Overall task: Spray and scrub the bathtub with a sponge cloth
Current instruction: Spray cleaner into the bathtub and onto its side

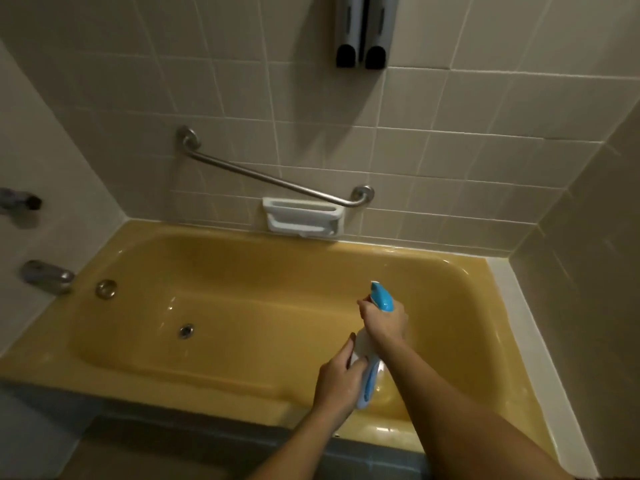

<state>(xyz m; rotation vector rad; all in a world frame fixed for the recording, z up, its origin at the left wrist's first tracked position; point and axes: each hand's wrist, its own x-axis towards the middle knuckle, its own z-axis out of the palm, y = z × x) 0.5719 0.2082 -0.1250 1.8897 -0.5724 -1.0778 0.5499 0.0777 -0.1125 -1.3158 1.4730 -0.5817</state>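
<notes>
— Both forearms reach in from the near edge. What has the left hand (337, 377) got?

— Its fingers are wrapped around the lower body of a white and blue spray bottle (369, 370), thumb up along the side. I can't tell whether a cloth is bunched in there too; something white shows between the fingers.

— And the right hand (384, 320)?

— Just beyond and to the right of the left one, clamped on the bottle's blue trigger head (381, 297), nozzle pointing away over the yellow bathtub (242, 327).

— What lies left of the hands?

— Far left, a metal spout (48, 276) on the wall, then a round overflow plate (106, 289), then the drain (186, 330) in the tub floor, all well apart from the hands.

— Beyond them?

— A slanted grab bar (273, 180) on the tiled wall (450, 161), a white soap dish (303, 216) just under its lower end, and two dark dispensers (362, 29) high above.
</notes>
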